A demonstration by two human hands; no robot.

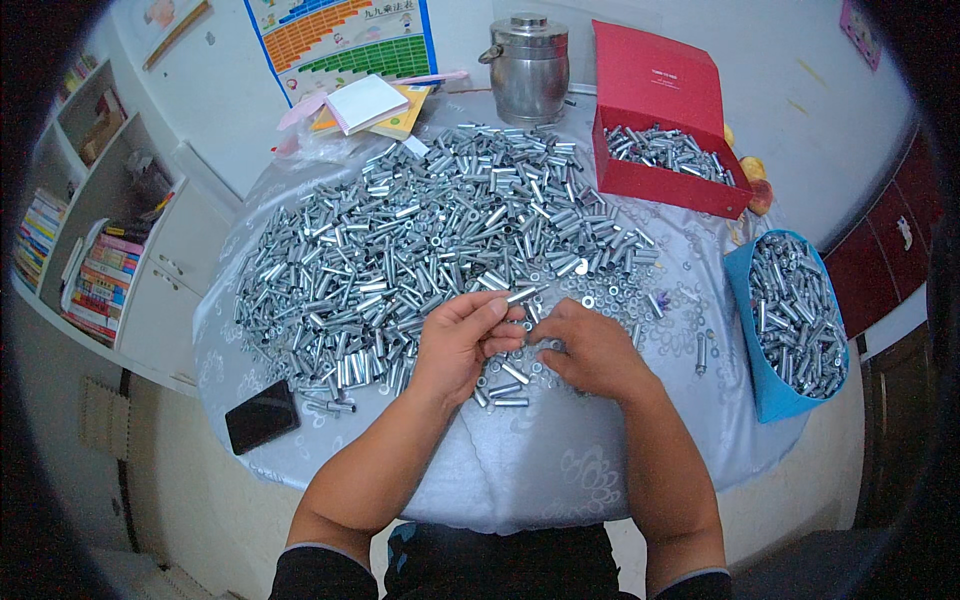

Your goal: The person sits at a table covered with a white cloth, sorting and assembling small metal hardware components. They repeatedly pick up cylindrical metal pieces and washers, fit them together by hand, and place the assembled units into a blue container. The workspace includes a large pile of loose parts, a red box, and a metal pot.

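My left hand [462,338] pinches a short silver metal sleeve [522,295] between thumb and forefinger, its other fingers curled below. Close beside it on the right, my right hand [592,348] is closed, fingers bent and tips together; what they hold, if anything, is hidden. Both hands are over the near edge of a wide heap of shiny metal sleeves [400,250]. Loose flat washers [615,290] lie scattered just beyond my right hand. A few sleeves [512,402] rest on the cloth below my hands, and an assembled bolt [701,353] lies farther right.
The round table wears a pale satin cloth [480,470]. At right stands a blue bin [745,340] full of metal fasteners; behind it is an open red box [670,195] holding more. A black phone [262,418] lies front left. A steel pot [530,75] and notebooks [368,103] stand at the back.
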